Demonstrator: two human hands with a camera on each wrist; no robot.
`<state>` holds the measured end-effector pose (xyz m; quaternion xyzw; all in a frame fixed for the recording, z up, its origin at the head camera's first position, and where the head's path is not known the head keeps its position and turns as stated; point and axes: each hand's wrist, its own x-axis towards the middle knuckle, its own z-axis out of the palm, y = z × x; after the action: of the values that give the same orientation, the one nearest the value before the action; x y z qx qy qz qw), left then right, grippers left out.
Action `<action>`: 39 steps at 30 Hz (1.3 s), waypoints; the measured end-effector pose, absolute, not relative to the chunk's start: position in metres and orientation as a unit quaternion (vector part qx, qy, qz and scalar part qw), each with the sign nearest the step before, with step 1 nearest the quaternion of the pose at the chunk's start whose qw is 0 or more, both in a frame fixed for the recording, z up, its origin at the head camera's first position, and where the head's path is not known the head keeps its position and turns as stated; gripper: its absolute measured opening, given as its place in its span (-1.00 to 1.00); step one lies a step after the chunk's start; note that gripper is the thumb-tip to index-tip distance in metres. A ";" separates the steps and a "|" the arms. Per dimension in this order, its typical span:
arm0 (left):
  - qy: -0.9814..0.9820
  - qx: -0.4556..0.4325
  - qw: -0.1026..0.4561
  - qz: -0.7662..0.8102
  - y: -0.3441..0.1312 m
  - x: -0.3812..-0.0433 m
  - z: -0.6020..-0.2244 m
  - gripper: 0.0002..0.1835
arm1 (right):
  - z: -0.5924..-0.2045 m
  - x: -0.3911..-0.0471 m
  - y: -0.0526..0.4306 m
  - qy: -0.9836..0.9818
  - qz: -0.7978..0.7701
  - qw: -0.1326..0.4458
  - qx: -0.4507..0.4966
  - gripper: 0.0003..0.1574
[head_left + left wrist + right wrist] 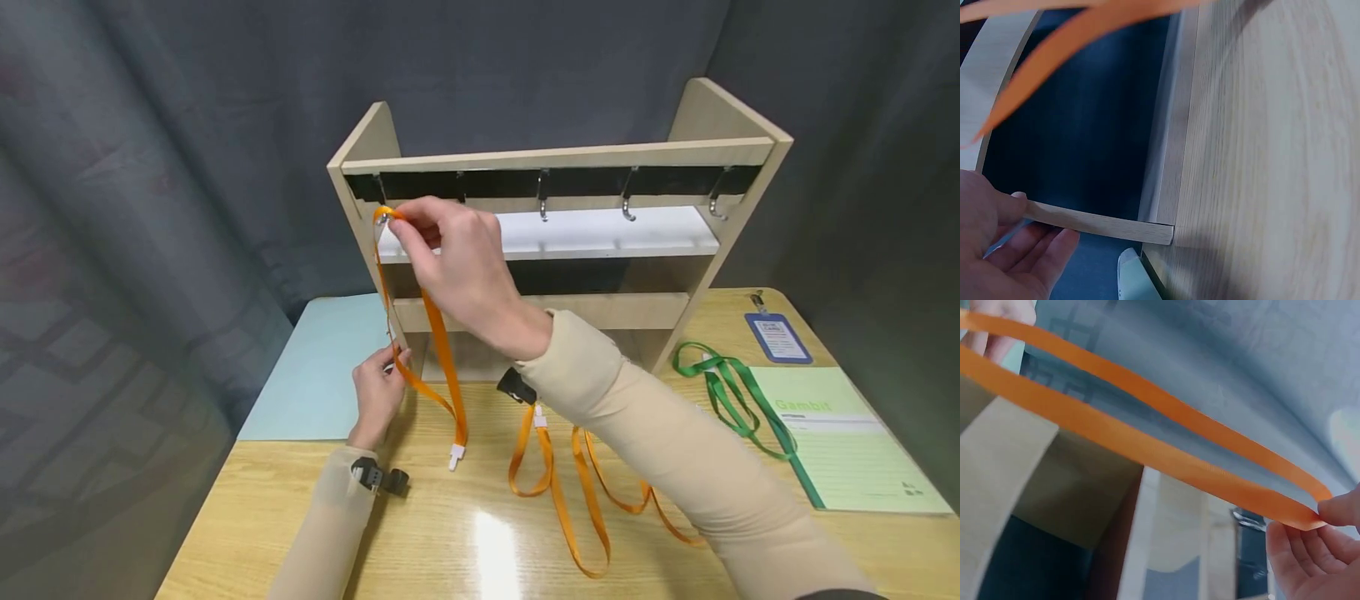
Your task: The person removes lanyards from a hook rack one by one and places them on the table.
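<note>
My right hand (468, 258) pinches the top of an orange lanyard (442, 337) between thumb and fingers. The loop is at the leftmost hook (383, 218) of a wooden shelf; whether the hook bears its weight I cannot tell. Both straps hang down to a white plastic clip (457, 456) above the table. In the right wrist view the lanyard (1166, 459) runs as two bands from the fingertips. Low on the shelf's left side, my left hand (377, 392) holds the panel edge (1097, 222), thumb on one face and fingers on the other.
Several more hooks (543, 200) line the black strip to the right. Orange lanyards (562, 500) lie on the table under my right forearm. At right are a green lanyard (723, 387), a blue badge holder (778, 337) and a green notebook (855, 450). A pale blue sheet (315, 375) lies left.
</note>
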<state>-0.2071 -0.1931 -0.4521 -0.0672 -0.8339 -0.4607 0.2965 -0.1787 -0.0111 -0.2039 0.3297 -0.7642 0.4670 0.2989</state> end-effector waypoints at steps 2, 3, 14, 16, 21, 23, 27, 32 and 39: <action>-0.832 -0.066 0.295 -0.465 -0.193 -0.207 -0.452 -0.80 | -0.199 -0.179 -0.007 -0.765 0.463 0.301 0.331 -0.81; -0.832 -0.065 0.294 -0.466 -0.193 -0.208 -0.452 -0.79 | -0.197 -0.179 -0.005 -0.765 0.463 0.302 0.331 -0.81; -0.838 -0.063 0.293 -0.455 -0.193 -0.208 -0.452 -0.78 | -0.178 -0.181 0.013 -0.771 0.440 0.325 0.325 -0.82; -0.839 -0.063 0.293 -0.455 -0.193 -0.208 -0.452 -0.78 | -0.173 -0.182 0.015 -0.770 0.441 0.331 0.322 -0.82; -0.839 -0.060 0.289 -0.456 -0.193 -0.210 -0.453 -0.77 | -0.166 -0.183 0.019 -0.770 0.446 0.328 0.316 -0.84; -0.839 -0.061 0.288 -0.458 -0.193 -0.210 -0.453 -0.77 | -0.167 -0.183 0.021 -0.768 0.452 0.318 0.323 -0.85; -0.840 -0.060 0.284 -0.459 -0.193 -0.211 -0.453 -0.78 | -0.178 -0.178 0.025 -0.753 0.462 0.305 0.355 -0.86; -0.842 -0.056 0.282 -0.456 -0.194 -0.211 -0.454 -0.78 | -0.193 -0.167 0.030 -0.731 0.458 0.313 0.396 -0.88; -0.842 -0.055 0.279 -0.458 -0.196 -0.210 -0.453 -0.79 | -0.204 -0.148 0.034 -0.710 0.446 0.323 0.439 -0.90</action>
<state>-0.2103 -0.1961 -0.4532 -0.0553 -0.8424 -0.4579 0.2787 -0.1478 0.0338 -0.2042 0.4392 -0.7101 0.4457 0.3227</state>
